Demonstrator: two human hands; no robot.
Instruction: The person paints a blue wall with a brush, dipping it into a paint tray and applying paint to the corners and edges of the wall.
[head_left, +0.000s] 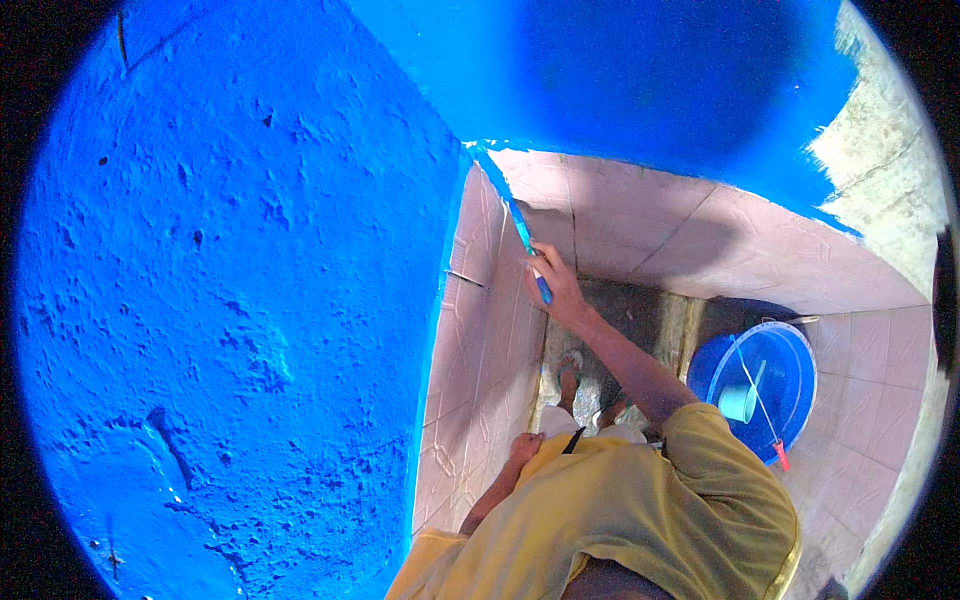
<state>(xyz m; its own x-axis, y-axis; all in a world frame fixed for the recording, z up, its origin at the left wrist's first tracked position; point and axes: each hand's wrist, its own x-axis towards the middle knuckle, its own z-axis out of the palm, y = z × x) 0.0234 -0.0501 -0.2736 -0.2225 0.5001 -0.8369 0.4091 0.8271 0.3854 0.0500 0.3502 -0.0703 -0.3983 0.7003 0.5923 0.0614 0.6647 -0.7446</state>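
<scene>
My right hand (555, 289) grips a long, slim brush-like tool (523, 229) with a blue and white handle and a turquoise upper part. The tool points up towards the corner where the blue walls meet the pink tiles. A narrow blue strip runs on from it to that corner; I cannot tell where the tool ends and paint begins. Low by my waist, my left hand (527, 446) is curled against the hem of my yellow shirt (600, 495). Whether its fingers hold anything is hidden.
Bright blue rough plaster (225, 225) covers the left wall. Pink tiles (637, 202) line the lower walls. On the right, a blue tub (806, 375) holds a turquoise dipper (739, 403); a thin rod with a red handle (781, 455) lies across it. Bare pale wall (870, 157) shows beyond.
</scene>
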